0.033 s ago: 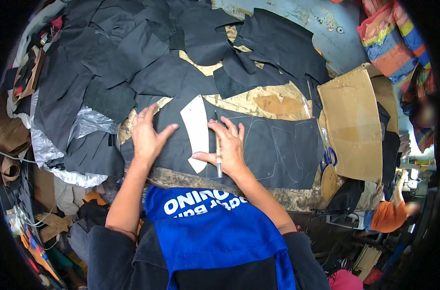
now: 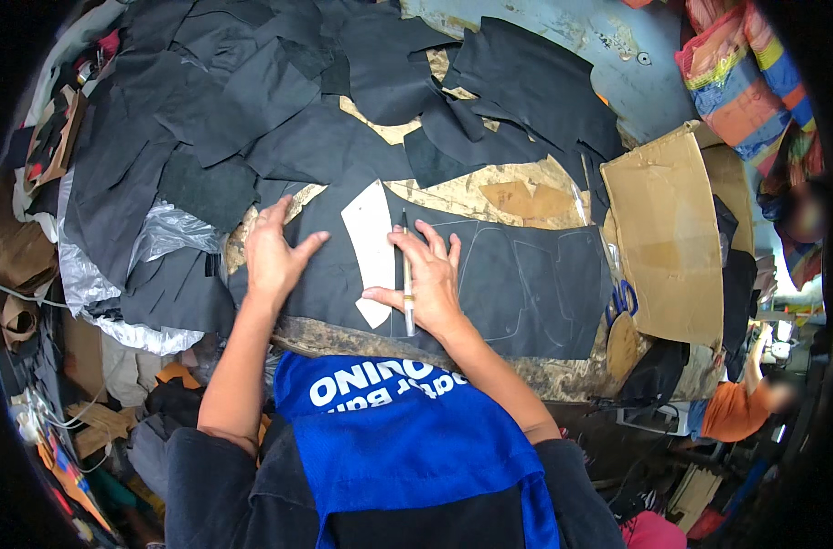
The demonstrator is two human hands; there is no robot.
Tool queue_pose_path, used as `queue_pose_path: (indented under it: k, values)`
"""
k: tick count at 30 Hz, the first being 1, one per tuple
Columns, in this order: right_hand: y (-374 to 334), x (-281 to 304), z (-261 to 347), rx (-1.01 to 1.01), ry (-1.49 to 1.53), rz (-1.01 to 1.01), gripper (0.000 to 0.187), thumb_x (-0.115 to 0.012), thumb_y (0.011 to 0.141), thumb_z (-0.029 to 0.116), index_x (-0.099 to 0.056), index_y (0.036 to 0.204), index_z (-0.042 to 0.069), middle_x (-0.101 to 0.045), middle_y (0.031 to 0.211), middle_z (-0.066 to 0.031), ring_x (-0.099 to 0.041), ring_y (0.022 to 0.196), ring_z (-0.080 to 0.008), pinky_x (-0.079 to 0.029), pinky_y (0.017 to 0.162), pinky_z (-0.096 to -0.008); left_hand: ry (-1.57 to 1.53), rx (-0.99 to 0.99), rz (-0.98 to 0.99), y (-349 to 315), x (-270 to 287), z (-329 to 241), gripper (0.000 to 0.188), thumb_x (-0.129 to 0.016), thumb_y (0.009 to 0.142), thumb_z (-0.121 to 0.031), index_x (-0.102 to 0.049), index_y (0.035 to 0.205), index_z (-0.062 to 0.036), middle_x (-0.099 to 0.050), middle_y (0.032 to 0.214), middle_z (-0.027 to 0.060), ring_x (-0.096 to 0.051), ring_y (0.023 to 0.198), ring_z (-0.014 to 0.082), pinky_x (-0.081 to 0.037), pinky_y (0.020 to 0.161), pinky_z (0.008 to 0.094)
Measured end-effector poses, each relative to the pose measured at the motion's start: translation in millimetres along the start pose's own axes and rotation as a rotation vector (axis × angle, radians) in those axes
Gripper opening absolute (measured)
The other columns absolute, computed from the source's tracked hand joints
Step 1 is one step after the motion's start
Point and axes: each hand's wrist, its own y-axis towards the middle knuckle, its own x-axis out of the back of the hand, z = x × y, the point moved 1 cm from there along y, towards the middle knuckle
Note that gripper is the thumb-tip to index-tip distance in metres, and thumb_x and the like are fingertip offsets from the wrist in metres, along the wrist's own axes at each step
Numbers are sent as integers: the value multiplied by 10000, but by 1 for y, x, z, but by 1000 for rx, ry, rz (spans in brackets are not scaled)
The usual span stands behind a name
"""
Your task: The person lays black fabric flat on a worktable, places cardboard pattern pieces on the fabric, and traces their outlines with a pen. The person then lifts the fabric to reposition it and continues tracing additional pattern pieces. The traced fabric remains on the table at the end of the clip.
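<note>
**Trace around the white template: hold it flat, keep the pen tight to its edge**

Head view: Your left hand (image 2: 272, 259) lies flat, fingers spread, pressing the dark sheet (image 2: 508, 284) just left of the white template (image 2: 372, 249). It's on the sheet, not on the template. Your right hand (image 2: 427, 279) sits at the template's right edge, thumb tip touching its lower part, fingers splayed, with the pen (image 2: 407, 274) lying under and between the fingers, pointing away from you along that edge. Whether the tip is on the sheet, can't tell.

The template lies on the left part of the dark sheet, near the middle of the surface (image 2: 517, 197), whose worn tan top shows above it. Faint outlines already show on the sheet to the right (image 2: 535, 274), so space the next one close, not overlapping.

To do it well, as I judge it: move a left fingertip onto the template so it can't creep, keep the sheet taut, and hold the pen upright against the edge. Curved side likely slips easiest, so go slow there.

Around: black offcuts (image 2: 279, 101) piled at the far side, cardboard (image 2: 668, 238) at right, crinkled plastic (image 2: 160, 238) at left. Another person in orange (image 2: 736, 407) sits at lower right, well apart.
</note>
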Motion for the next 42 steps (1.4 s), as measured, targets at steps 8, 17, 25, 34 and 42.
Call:
queue_pose_path:
  k: [8, 17, 25, 34, 42]
  values:
    - [-15, 1, -16, -57, 109, -81, 633, -784, 636, 347, -553, 1173, 104, -575, 1226, -111, -408, 1258, -328, -197, 1070, -531, -191, -4, 107, 18, 11, 15, 386, -811, 640, -248, -654, 871, 18, -615, 718, 96, -589, 658, 227, -469, 624, 362]
    - [-23, 19, -20, -158, 92, -289, 579, -771, 661, 361, -576, 1116, 60, -605, 1128, -150, -502, 1146, -332, -317, 981, -470, -176, 36, 356, 23, -5, -10, 404, -775, 630, -222, -631, 895, 45, -637, 797, 193, -635, 763, 246, -481, 714, 371]
    - [-25, 10, -37, -203, -107, -432, 558, -771, 613, 281, -555, 1088, 83, -566, 1118, -114, -488, 1103, -271, -276, 985, -484, -1042, 108, 473, -2, 16, -10, 394, -643, 819, -39, -524, 1181, 57, -629, 1086, 108, -605, 958, 154, -482, 857, 282]
    - [-35, 68, -131, -428, -373, -643, 474, -687, 693, 190, -549, 1121, 41, -598, 1105, -134, -505, 1127, -297, -344, 937, -437, -992, 225, 525, 9, -3, 32, 314, -570, 921, -175, -573, 1179, 3, -650, 999, 30, -585, 860, 79, -467, 784, 228]
    - [-33, 65, -135, -443, -381, -678, 471, -670, 732, 174, -535, 1153, 11, -594, 1123, -164, -502, 1136, -318, -339, 973, -434, -1387, 249, 553, 6, 5, 20, 327, -574, 916, -172, -549, 1204, -18, -646, 1079, 56, -623, 928, 131, -491, 838, 267]
